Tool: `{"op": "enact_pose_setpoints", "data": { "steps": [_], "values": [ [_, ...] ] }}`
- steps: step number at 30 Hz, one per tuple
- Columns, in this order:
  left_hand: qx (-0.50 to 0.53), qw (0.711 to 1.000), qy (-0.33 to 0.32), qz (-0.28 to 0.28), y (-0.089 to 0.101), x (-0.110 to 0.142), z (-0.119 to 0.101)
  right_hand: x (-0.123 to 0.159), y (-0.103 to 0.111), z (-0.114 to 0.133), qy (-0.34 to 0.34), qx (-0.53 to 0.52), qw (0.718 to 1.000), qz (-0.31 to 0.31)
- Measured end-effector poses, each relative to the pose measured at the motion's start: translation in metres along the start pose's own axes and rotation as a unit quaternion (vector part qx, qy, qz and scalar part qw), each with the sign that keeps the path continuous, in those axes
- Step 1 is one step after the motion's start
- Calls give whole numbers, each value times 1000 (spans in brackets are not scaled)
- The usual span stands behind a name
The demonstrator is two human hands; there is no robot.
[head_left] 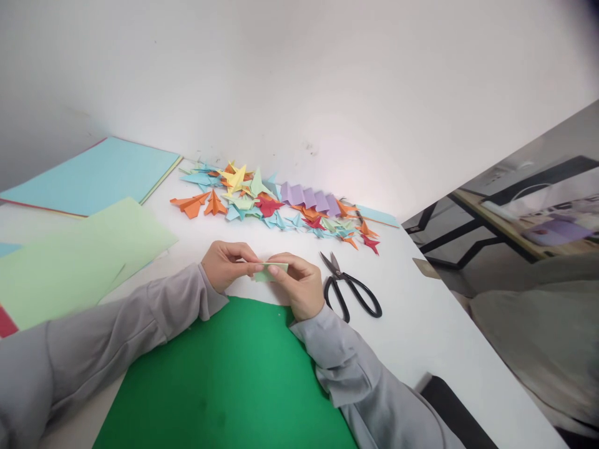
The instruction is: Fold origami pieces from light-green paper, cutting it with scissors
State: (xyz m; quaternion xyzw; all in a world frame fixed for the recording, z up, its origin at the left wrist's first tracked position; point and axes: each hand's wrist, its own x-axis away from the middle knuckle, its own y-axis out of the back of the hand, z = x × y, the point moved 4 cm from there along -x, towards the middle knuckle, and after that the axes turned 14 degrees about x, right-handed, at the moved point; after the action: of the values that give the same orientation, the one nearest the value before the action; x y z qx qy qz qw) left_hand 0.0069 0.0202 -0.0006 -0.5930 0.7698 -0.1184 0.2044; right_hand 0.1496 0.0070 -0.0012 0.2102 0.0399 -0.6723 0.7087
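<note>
A small folded piece of pale green paper (270,271) is pinched between both hands above the far edge of a dark green sheet (234,380). My left hand (227,263) grips its left end with closed fingers. My right hand (299,284) holds the right end, fingers curled round it. Both arms wear grey sleeves and rest on the white table (421,324).
Black scissors (350,290) lie just right of my right hand. A pile of folded coloured paper shapes (276,202) runs along the wall. Light green sheets (75,259) and a light blue sheet (93,174) lie at the left. The table edge drops off at the right.
</note>
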Motion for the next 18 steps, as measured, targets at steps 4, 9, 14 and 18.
{"op": "enact_pose_setpoints", "data": {
  "steps": [4, 9, 14, 18],
  "values": [
    [-11, 1000, 5, 5, 1, 0, 0, 0, 0, 0, -13, -4, 1000, 4],
    [-8, 1000, 9, 0, 3, 0, 2, 1, -1, -1, -19, -27, 999, 17],
    [-15, 999, 35, -5, -1, 2, 2, 1, 0, 0, -9, 1, 1000, 19],
    [-14, 999, 32, 0, -5, 2, -1, 1, 1, 0, -12, 23, 999, 33]
  ]
}}
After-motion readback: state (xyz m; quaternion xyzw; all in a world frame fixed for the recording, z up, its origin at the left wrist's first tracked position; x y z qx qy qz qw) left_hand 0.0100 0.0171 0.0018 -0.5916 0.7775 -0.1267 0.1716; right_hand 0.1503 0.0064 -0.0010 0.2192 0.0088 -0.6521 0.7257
